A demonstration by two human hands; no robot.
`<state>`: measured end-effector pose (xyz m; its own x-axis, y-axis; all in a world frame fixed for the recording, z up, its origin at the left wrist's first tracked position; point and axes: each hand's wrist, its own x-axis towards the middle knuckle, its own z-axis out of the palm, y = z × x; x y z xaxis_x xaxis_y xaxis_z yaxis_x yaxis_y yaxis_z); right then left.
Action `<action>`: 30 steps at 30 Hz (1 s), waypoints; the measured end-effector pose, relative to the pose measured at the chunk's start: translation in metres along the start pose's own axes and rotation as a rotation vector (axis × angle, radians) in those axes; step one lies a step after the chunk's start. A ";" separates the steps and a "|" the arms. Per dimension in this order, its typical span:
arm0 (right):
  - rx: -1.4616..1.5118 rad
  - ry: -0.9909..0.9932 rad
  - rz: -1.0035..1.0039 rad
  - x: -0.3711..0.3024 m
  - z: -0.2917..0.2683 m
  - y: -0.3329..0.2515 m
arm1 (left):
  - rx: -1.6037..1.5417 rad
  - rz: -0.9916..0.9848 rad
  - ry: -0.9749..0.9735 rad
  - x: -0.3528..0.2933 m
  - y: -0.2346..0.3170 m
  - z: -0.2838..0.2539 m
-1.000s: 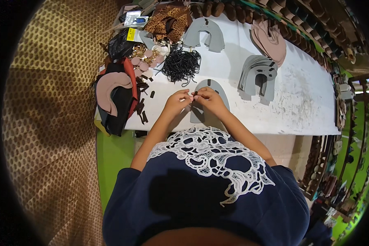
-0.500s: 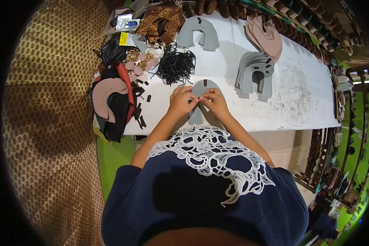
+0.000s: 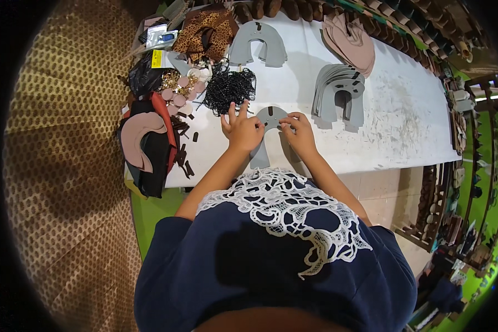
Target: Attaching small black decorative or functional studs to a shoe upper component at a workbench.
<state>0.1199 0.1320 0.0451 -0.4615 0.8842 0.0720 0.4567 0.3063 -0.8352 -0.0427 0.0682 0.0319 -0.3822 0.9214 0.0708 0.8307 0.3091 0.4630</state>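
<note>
A grey U-shaped piece [image 3: 259, 156] lies on the white table in front of me, its curve pointing away. A short dark strip [image 3: 270, 111] sits on the top of that curve, with tiny light spots below it. My left hand [image 3: 242, 134] is at the curve's left side, thumb and index finger pinched together, the other fingers raised. At the right side of the curve my right hand [image 3: 299, 136] is also pinched. Small dark bits show by both pinches; what each holds, if anything, is too small to make out.
Past my left hand lies a heap of black beaded strands [image 3: 229, 88]. Dark loose strips [image 3: 181, 156] and pink curved pieces [image 3: 141, 141] are at the left. Grey stacks [image 3: 337, 91] and pink pieces [image 3: 346, 44] stand farther off, with leopard-print material [image 3: 205, 33] at the back left.
My hands have drawn apart from the middle of the grey piece, the left leftward and the right rightward. The left hand's outer fingers have lifted. The view has shifted slightly.
</note>
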 end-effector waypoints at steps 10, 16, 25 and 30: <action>-0.053 0.023 -0.030 0.005 0.007 0.014 | 0.137 -0.062 -0.078 0.003 0.010 -0.005; -0.367 0.058 -0.091 0.023 0.016 0.025 | 0.070 0.072 0.025 -0.005 0.007 -0.003; -0.417 -0.296 0.117 0.074 0.006 0.000 | 0.128 0.364 0.239 -0.021 -0.012 0.009; -0.646 -0.621 0.122 0.089 0.008 -0.013 | 0.150 0.428 0.246 -0.024 -0.013 0.004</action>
<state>0.0669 0.2040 0.0586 -0.6240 0.6313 -0.4605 0.7808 0.5269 -0.3357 -0.0426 0.0434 0.0208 -0.0641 0.8956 0.4402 0.9757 -0.0364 0.2162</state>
